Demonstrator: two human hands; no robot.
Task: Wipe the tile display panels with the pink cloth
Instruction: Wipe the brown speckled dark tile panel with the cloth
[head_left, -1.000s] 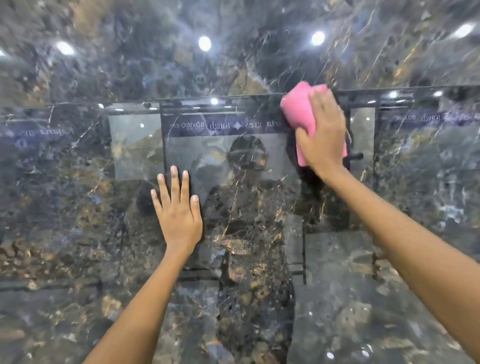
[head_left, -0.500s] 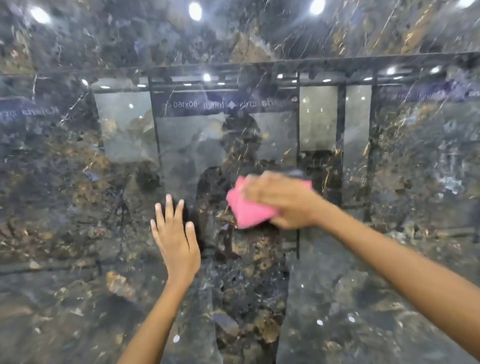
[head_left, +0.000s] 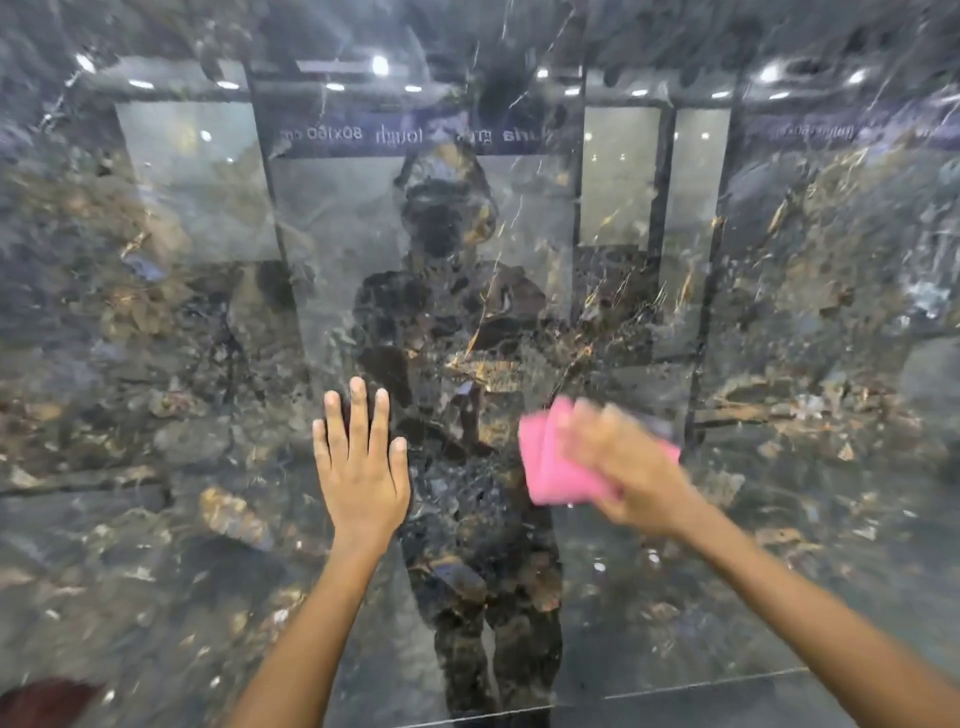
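Grip: right hand (head_left: 631, 475), blurred, closed on folded pink cloth (head_left: 558, 467) pressed to glossy dark marble tile panel (head_left: 156, 364); left hand (head_left: 361, 467) flat, fingers spread, just beside.

Ceiling-light glare on glossy panel (head_left: 779, 312), motion-blurred right hand (head_left: 631, 470)

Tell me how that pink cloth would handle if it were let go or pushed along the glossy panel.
The pink cloth looks folded into soft layers under the right hand, so it is probably floppy and light. On the glossy tile panel, which mirrors the room, it would likely slide easily. Let go, it would probably drop, since only the hand seems to press it there.
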